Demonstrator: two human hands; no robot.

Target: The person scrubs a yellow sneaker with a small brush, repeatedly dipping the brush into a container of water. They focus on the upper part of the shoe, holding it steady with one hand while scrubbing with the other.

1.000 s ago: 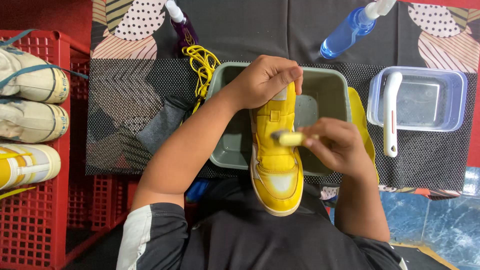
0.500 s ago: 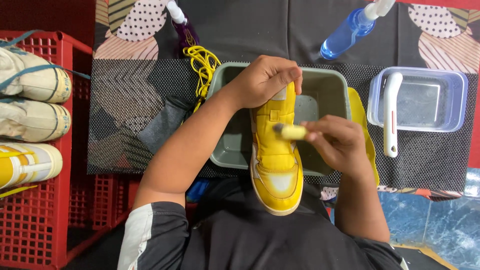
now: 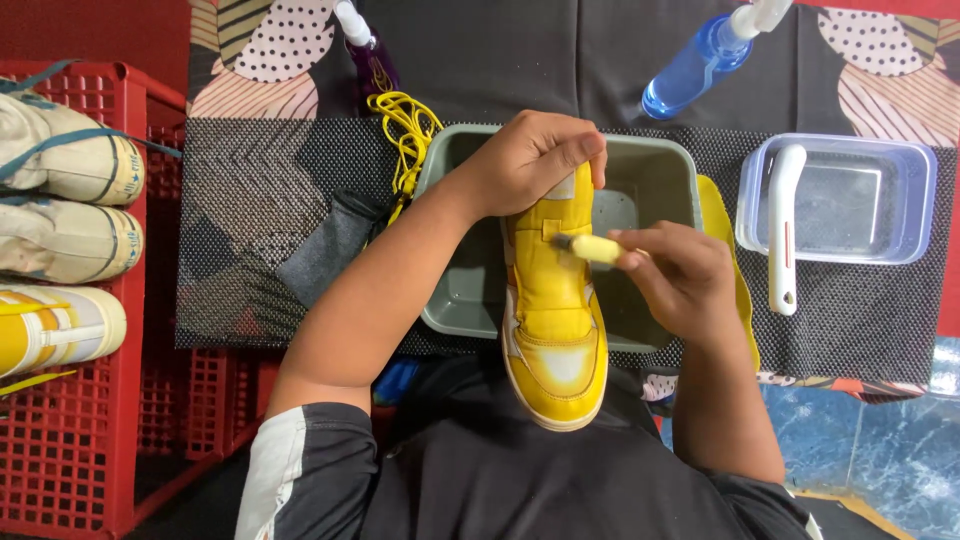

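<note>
**A yellow high-top shoe held over a grey basin and brushed**

Seen from above, a yellow high-top shoe (image 3: 555, 320) lay lengthwise across a grey plastic basin (image 3: 660, 180), its toe pointing toward the person and hanging past the near rim. The left hand (image 3: 530, 160) was clenched around the collar end of the shoe, fingers curled over its top edge. The right hand (image 3: 685, 275) gripped a small brush with a pale yellow handle (image 3: 595, 248), its tip touching the tongue area.

The shoe looked fairly stiff in the sole and padded and softer in the upper, light enough for one hand. If wet it would likely be slippery, so the collar and heel seemed the firmest places to grip. Its laces were out; a yellow lace bundle (image 3: 405, 130) lay just beside the basin's left edge.

On the dark mesh-covered worktop (image 3: 260, 200), a clear rectangular tub (image 3: 915, 190) sat to the right with a white-handled brush (image 3: 783, 230) resting across it. A blue spray bottle (image 3: 695, 70) lay tilted at the far edge, and a dark purple bottle (image 3: 372, 65) stood near the lace bundle; its label was too small to make out. A red plastic crate (image 3: 120, 420) at the left held worn pale shoes (image 3: 65, 190).
</note>
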